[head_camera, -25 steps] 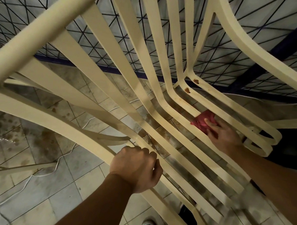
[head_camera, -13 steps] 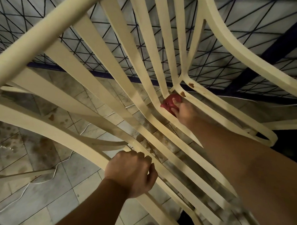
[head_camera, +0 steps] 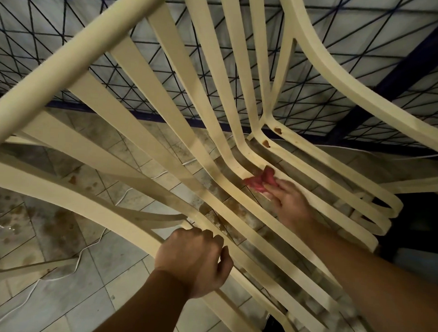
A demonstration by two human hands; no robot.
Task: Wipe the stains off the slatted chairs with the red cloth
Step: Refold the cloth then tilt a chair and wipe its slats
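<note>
Fingers (head_camera: 277, 191) of the right hand (head_camera: 290, 206) reached forward over the bunched red cloth (head_camera: 258, 179), holding it down against a seat slat (head_camera: 238, 161) of the slatted chair (head_camera: 66, 63). How they closed on the cloth was not plain, and the thumb was hidden. The cloth lay at their tips, near where the seat bends up into the back.

In the head view, two brown stains (head_camera: 266, 142) sat just beyond those fingertips, on the neighbouring slats at the bend, apart from the cloth. Nearer the person and to the left, the left hand (head_camera: 196, 260) was curled round the chair's side rail, seemingly steadying it. A tiled floor (head_camera: 56, 296), blotched brown, showed through the gaps below the fingers; a dark mesh (head_camera: 69, 13) stood beyond them.

The step in hand looked like wiping along the seat slats, with the task only partly done. The next move probably called for pushing the cloth forward and slightly right onto the two spots, pressing firmly while the left hand braced the frame.
</note>
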